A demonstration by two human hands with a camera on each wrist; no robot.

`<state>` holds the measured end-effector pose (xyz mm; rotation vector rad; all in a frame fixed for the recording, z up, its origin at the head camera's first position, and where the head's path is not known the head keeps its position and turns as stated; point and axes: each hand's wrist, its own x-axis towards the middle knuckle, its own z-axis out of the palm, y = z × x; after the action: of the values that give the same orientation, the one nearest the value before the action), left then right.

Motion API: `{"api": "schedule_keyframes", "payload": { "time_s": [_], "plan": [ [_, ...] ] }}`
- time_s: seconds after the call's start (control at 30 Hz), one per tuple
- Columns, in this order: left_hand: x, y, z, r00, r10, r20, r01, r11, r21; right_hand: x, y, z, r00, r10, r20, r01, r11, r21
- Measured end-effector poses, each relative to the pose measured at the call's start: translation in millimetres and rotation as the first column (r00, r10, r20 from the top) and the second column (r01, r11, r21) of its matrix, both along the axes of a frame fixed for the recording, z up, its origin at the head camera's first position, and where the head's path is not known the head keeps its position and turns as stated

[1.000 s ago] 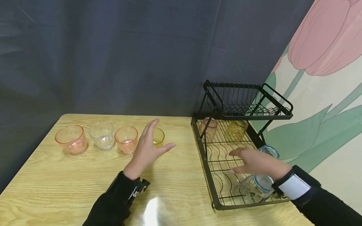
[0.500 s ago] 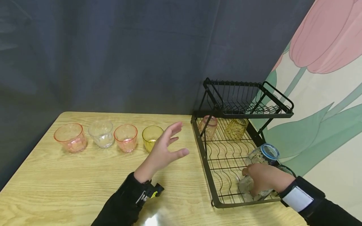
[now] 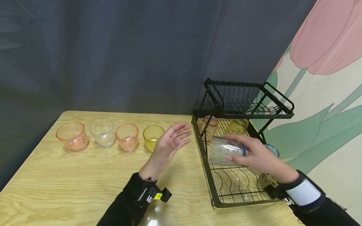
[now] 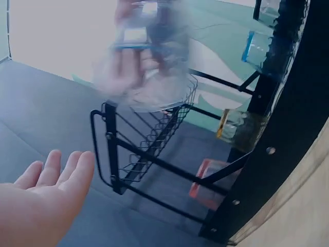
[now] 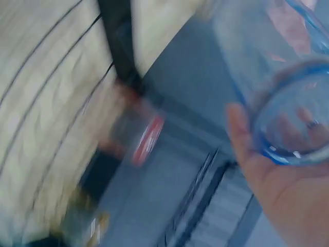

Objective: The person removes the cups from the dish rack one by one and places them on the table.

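Note:
My right hand [image 3: 258,157] grips a clear drinking glass [image 3: 222,152] by its blue-ringed end, fingers and thumb around the side. The glass lies sideways in the air above the black dish rack [image 3: 240,204], its other end pointing left. In the right wrist view the glass [image 5: 247,56] fills the upper right, the blue ring close to the palm. My left hand [image 3: 168,144] hovers left of the rack, palm up and toward it, fingers spread and holding nothing. A yellow glass [image 3: 151,138] stands on the table just behind it. In the left wrist view the held glass is blurred.
Further left stand a pink glass [image 3: 127,138], a clear glass [image 3: 102,133] and another pink glass [image 3: 73,137]. Inside the rack are a pink glass [image 3: 210,128], a yellow glass [image 3: 237,126] and a blue-ringed glass [image 3: 272,150]. An upper wire shelf [image 3: 249,116] overhangs the back.
My right hand has gripped the clear glass at the rack's front, lifted it and carried it left and back, tipping it sideways. My left hand has moved right and turned its palm up.

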<state>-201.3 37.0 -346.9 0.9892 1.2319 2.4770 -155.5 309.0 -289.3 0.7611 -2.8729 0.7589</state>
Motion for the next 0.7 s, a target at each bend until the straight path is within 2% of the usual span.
{"api": "schedule_keyframes", "payload": {
  "time_s": [0.07, 0.17, 0.2, 0.3, 0.37, 0.43, 0.5, 0.6, 0.7],
  "plan": [
    [-1.0, 3.8, -3.3, 0.999, -0.023, 0.048, 0.02, 0.998, 0.058, 2.0, -12, 2.8, 0.998, -0.004, 0.064, 0.015, 0.984, -0.179],
    [-1.8, 10.4, -8.1, 0.989, -0.086, 0.121, 0.064, 0.982, 0.18, 6.7, -33, 5.8, 0.992, 0.036, 0.124, 0.021, 0.905, -0.424],
    [-1.4, 12.6, -9.1, 0.984, -0.113, 0.138, 0.08, 0.971, 0.225, 8.2, -41, 6.4, 0.991, 0.055, 0.12, 0.011, 0.87, -0.492],
    [1.6, 18.7, -12.0, 0.971, -0.176, 0.16, 0.117, 0.94, 0.321, 10.8, -63, 5.7, 0.987, 0.133, 0.092, -0.035, 0.732, -0.681],
    [5.1, 22.7, -12.0, 0.97, -0.199, 0.137, 0.141, 0.927, 0.349, 11.7, -76, 4.0, 0.984, 0.166, 0.061, -0.06, 0.639, -0.766],
    [8.6, 26.4, -10.7, 0.974, -0.206, 0.088, 0.165, 0.925, 0.342, 11.7, -88, 1.6, 0.981, 0.192, 0.034, -0.084, 0.573, -0.815],
    [11.9, 29.5, -8.5, 0.979, -0.204, 0.024, 0.185, 0.926, 0.33, 11.9, -97, -0.5, 0.98, 0.2, 0.014, -0.099, 0.541, -0.835],
    [15.9, 32.0, -4.5, 0.98, -0.192, -0.048, 0.197, 0.928, 0.316, 11.8, -106, -3.8, 0.98, 0.198, 0.002, -0.107, 0.537, -0.837],
    [18.5, 32.1, -1.9, 0.983, -0.176, -0.055, 0.184, 0.93, 0.319, 11.9, -112, -6.2, 0.982, 0.189, 0.01, -0.097, 0.549, -0.83]
  ]
}}
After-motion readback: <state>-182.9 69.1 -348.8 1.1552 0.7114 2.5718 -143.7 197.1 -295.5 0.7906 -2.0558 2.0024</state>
